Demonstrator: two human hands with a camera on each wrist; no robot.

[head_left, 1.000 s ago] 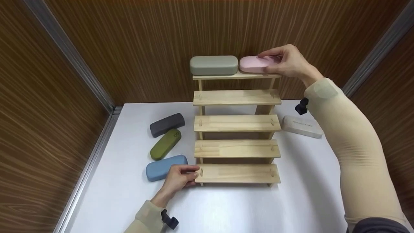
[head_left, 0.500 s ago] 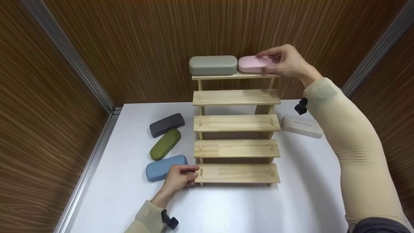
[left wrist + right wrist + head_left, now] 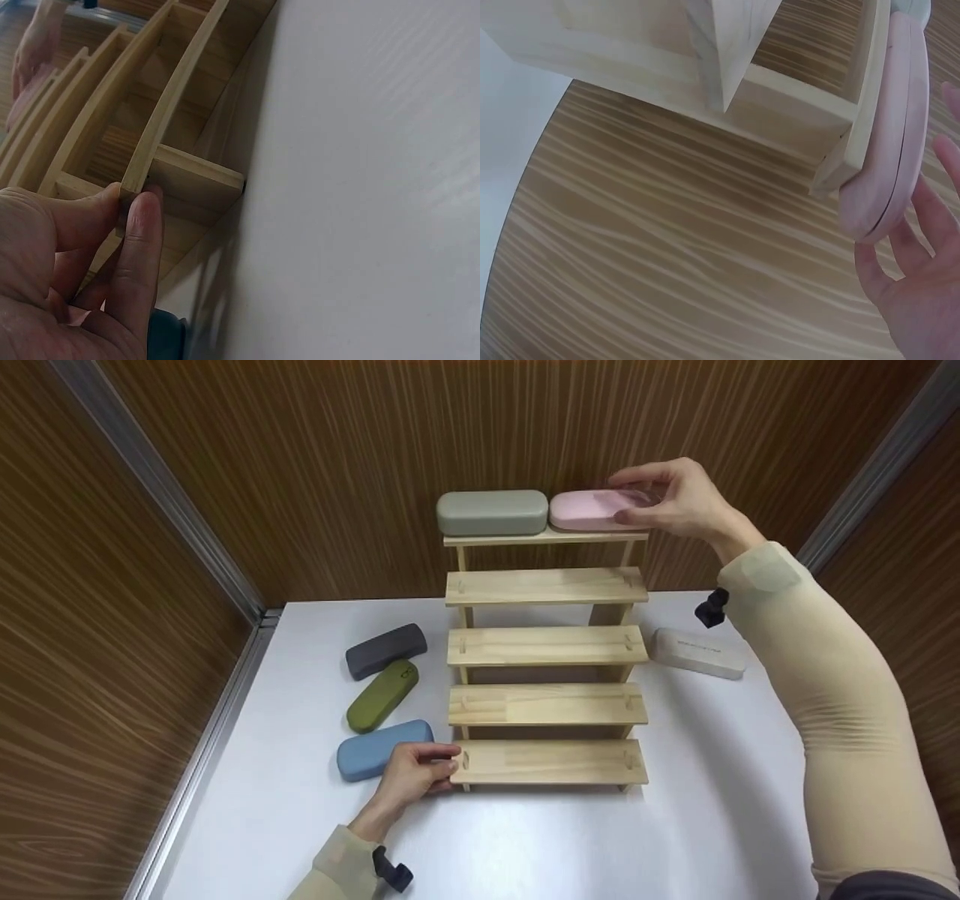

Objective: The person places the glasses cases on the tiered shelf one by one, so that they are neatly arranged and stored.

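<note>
A pink glasses case (image 3: pixel 589 510) lies on the top board of a stepped wooden shelf rack (image 3: pixel 547 646), beside a grey-green glasses case (image 3: pixel 492 513). My right hand (image 3: pixel 679 502) is at the right end of the pink case, thumb and fingers spread around it. In the right wrist view the hand (image 3: pixel 922 277) has loosened fingers right at the case (image 3: pixel 889 142), which juts slightly past the board's end. Down at the lowest board, my left hand (image 3: pixel 412 772) pinches its left end between thumb and fingers, as the left wrist view of the hand (image 3: pixel 97 255) confirms.
Left of the rack lie a dark grey case (image 3: pixel 386 651), an olive green case (image 3: pixel 382 696) and a blue case (image 3: pixel 382 748), the last partly behind my left hand. A beige case (image 3: pixel 699 652) lies to the right. Wood-grain walls (image 3: pixel 337 472) enclose the white table (image 3: pixel 540 847).
My right hand's fingers have opened away from the pink case and the hand has shifted slightly right. The pink case stays beside the grey-green one. My left hand keeps its grip.
</note>
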